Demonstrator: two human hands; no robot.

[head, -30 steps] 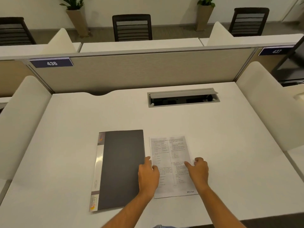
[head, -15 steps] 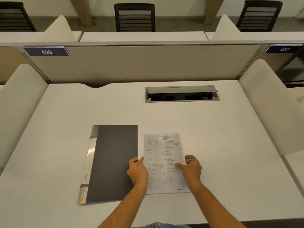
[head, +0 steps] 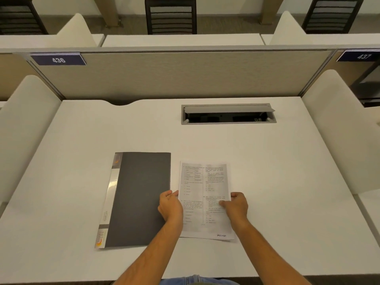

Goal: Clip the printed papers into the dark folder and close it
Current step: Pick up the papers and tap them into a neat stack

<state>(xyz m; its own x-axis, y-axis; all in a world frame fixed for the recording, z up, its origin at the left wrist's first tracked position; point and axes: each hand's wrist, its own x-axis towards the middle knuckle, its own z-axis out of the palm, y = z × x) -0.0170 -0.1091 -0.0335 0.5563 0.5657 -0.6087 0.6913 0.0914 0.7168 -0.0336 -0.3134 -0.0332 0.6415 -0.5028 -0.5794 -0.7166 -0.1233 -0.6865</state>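
Observation:
The dark grey folder lies closed and flat on the white desk, its pale printed spine on the left. Just right of it lies a thin stack of printed papers, upright to me. My left hand grips the stack's left edge, partly over the folder's right edge. My right hand grips the stack's right edge, thumb on top of the page. The near part of the sheets looks slightly raised off the desk.
An open grey cable box is sunk into the desk behind the papers. Beige partition panels wall the back, and white dividers stand at both sides. Black chairs stand beyond the partition.
Both hands went from resting flat on the papers to pinching the stack at its left and right edges. The head camera tilted down slightly.

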